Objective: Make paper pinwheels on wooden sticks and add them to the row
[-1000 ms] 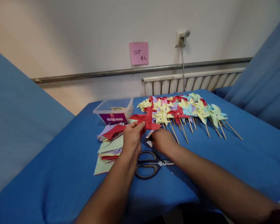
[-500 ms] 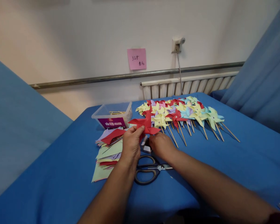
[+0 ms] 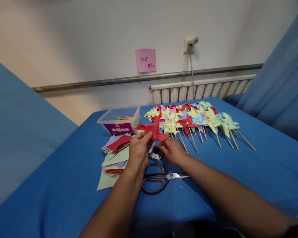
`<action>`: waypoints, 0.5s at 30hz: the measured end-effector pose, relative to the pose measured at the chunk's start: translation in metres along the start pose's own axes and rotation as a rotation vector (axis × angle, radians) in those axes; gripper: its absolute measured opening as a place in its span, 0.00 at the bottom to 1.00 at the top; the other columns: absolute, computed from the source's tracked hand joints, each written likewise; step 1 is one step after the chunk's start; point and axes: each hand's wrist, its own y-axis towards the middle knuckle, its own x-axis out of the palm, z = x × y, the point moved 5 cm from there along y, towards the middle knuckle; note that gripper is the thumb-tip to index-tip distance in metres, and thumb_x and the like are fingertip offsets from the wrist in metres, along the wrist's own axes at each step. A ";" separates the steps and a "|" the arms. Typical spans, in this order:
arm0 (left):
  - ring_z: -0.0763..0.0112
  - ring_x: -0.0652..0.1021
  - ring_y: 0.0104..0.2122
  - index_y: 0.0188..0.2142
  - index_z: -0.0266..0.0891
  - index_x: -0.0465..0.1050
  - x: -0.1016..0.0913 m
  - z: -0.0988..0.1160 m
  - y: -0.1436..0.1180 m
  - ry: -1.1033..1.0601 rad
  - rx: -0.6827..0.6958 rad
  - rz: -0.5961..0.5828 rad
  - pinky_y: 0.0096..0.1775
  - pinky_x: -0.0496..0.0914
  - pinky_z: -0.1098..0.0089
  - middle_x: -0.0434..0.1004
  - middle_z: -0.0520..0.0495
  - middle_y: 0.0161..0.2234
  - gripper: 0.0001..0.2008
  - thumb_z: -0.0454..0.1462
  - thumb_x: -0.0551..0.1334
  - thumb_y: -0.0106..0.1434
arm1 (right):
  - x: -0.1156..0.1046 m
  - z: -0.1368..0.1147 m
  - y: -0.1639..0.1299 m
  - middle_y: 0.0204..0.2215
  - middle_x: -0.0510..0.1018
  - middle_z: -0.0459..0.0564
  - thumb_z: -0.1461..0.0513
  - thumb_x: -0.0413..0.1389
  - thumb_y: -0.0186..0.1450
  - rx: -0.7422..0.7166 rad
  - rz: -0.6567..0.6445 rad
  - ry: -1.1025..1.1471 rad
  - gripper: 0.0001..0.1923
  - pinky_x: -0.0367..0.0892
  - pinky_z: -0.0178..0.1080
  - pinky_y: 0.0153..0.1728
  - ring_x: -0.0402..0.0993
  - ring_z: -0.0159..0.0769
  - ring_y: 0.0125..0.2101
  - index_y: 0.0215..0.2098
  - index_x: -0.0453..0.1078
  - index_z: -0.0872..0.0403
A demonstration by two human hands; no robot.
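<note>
Right hand [image 3: 173, 151] is shifting off the small box [image 3: 156, 158], fingers curled, contents unclear; left hand [image 3: 138, 146] is pinching the red pinwheel [image 3: 154, 128] inside the table's [image 3: 64, 188] near edge; a slackening thumb could be freeing its folds.

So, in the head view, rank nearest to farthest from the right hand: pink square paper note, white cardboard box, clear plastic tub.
1. White cardboard box, just left
2. Clear plastic tub, back left
3. Pink paper note, on the wall

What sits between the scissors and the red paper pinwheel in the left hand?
The head view shows a small open box between the scissors and the red pinwheel, beside the right hand.
</note>
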 end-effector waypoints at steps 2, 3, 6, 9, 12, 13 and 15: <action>0.76 0.70 0.20 0.23 0.35 0.71 0.000 0.000 -0.001 0.008 0.000 0.006 0.25 0.63 0.74 0.72 0.53 0.20 0.12 0.36 0.72 0.42 | -0.002 0.005 -0.002 0.33 0.80 0.50 0.63 0.53 0.67 0.024 -0.007 0.071 0.07 0.63 0.34 0.35 0.74 0.34 0.33 0.36 0.74 0.55; 0.77 0.70 0.20 0.23 0.35 0.71 0.000 0.000 -0.001 0.013 0.000 0.008 0.25 0.63 0.74 0.72 0.53 0.20 0.12 0.36 0.72 0.42 | -0.003 0.006 -0.004 0.32 0.80 0.49 0.63 0.53 0.67 0.026 -0.030 0.092 0.07 0.63 0.34 0.34 0.74 0.33 0.32 0.36 0.74 0.55; 0.77 0.69 0.19 0.23 0.35 0.71 0.001 0.000 -0.003 0.031 -0.006 0.017 0.24 0.62 0.74 0.71 0.53 0.18 0.12 0.36 0.72 0.42 | -0.006 0.005 -0.014 0.31 0.78 0.47 0.64 0.55 0.65 -0.042 -0.188 0.071 0.06 0.62 0.33 0.33 0.72 0.32 0.32 0.32 0.74 0.55; 0.77 0.69 0.19 0.22 0.35 0.70 0.002 0.000 -0.005 0.038 -0.003 0.009 0.24 0.61 0.74 0.70 0.54 0.18 0.12 0.36 0.72 0.43 | -0.007 -0.001 -0.027 0.33 0.76 0.45 0.65 0.57 0.62 -0.122 -0.372 0.017 0.05 0.62 0.31 0.37 0.71 0.31 0.34 0.29 0.75 0.55; 0.78 0.68 0.18 0.22 0.35 0.70 0.002 -0.001 -0.004 0.041 0.004 0.009 0.23 0.61 0.75 0.69 0.54 0.18 0.12 0.36 0.72 0.43 | -0.007 -0.006 -0.032 0.33 0.75 0.45 0.66 0.57 0.61 -0.158 -0.463 -0.036 0.05 0.62 0.30 0.37 0.70 0.30 0.34 0.29 0.76 0.54; 0.78 0.68 0.18 0.22 0.36 0.70 0.001 -0.001 -0.004 0.042 0.003 0.012 0.24 0.61 0.75 0.69 0.54 0.18 0.12 0.36 0.72 0.42 | -0.007 -0.006 -0.031 0.33 0.75 0.45 0.66 0.57 0.61 -0.160 -0.471 -0.059 0.05 0.61 0.30 0.37 0.69 0.30 0.34 0.30 0.76 0.54; 0.77 0.69 0.19 0.23 0.36 0.71 0.001 -0.002 -0.003 0.043 -0.001 0.017 0.24 0.62 0.74 0.70 0.54 0.18 0.12 0.36 0.72 0.43 | -0.006 -0.003 -0.029 0.33 0.75 0.45 0.66 0.57 0.60 -0.147 -0.466 -0.105 0.05 0.61 0.30 0.36 0.69 0.30 0.34 0.30 0.76 0.54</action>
